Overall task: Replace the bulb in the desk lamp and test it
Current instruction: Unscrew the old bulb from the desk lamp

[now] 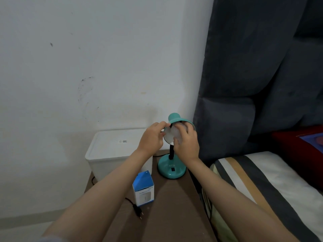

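A teal desk lamp stands on a brown bedside table (174, 206), its round base (171, 169) near the table's back right. The lamp's shade (175, 117) is tilted toward me, white inside. My left hand (152, 138) grips the shade's left rim. Reaching into the shade, my right hand (186, 142) has its fingers closed around a white bulb (174, 134), which is partly hidden. The lamp's black plug (139, 209) lies unplugged on the table. A blue and white bulb box (143, 188) stands upright left of the base.
A white lidded plastic bin (115, 151) sits at the table's back left against the white wall. A dark grey padded headboard (253, 84) and a bed with a striped sheet (271, 186) lie to the right. A red cushion (300, 145) rests on the bed.
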